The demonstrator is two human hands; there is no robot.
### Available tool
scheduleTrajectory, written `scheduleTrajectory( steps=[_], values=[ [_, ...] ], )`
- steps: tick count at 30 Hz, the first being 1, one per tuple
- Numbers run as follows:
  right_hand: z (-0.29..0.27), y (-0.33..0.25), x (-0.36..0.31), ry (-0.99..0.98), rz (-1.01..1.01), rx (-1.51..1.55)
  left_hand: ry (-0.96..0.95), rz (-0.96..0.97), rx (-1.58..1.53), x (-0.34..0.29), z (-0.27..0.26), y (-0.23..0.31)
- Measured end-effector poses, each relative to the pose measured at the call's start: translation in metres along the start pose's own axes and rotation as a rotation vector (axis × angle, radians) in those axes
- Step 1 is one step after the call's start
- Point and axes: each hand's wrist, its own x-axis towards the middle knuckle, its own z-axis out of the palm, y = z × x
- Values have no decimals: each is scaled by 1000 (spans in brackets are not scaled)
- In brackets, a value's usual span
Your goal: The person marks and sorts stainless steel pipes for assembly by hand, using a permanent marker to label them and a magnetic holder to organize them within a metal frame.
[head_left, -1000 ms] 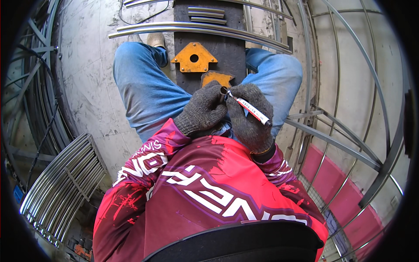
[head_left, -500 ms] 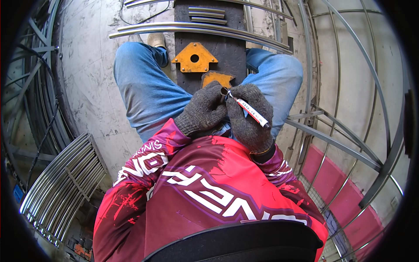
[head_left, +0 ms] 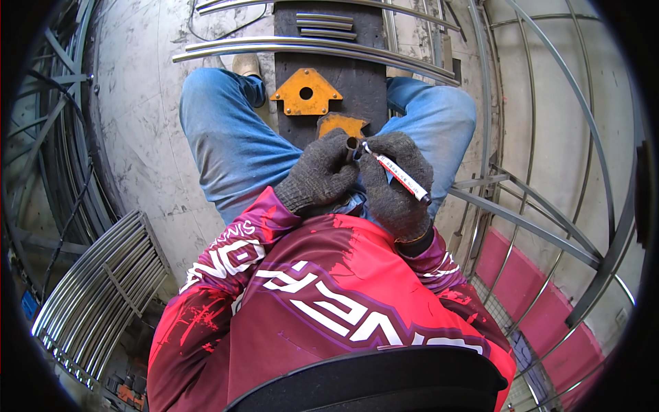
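Observation:
My left hand (head_left: 318, 169), in a dark grey knitted glove, is closed around a short metal tube (head_left: 352, 144); its round open end points up and most of its length is hidden. Gloved alike, my right hand (head_left: 398, 184) grips a white and red marker pen (head_left: 400, 172) that slants down to the right. The pen's tip end is close beside the tube's rim; whether they touch I cannot tell. Just beyond my hands lies an orange magnetic welding square (head_left: 341, 124), partly covered by them. A second orange welding square (head_left: 306, 92) rests farther off on the dark bench (head_left: 367, 86).
Two long shiny tubes (head_left: 295, 45) lie across the bench, with several short tubes (head_left: 325, 25) behind them. A rack of curved metal bars (head_left: 103, 295) stands at the lower left. Metal framing (head_left: 542, 220) rises on the right.
My right hand has shifted slightly right with the marker, drawing its tip off the tube's rim. More of the tube's open end shows. My left hand has hardly moved.

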Motion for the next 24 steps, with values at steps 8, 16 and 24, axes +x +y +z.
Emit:
scheduleTrajectory(
  steps=[8, 16, 24],
  values=[
    [-1, 4, 2, 7, -17, -51, 7, -128, -39, -3, 1, -8],
    [5, 5, 3, 31, 55, 11, 14, -29, -11, 1, -3, 6],
    [4, 3, 4, -11, 5, 6, -1, 33, 57, 1, -4, 4]
  ],
)
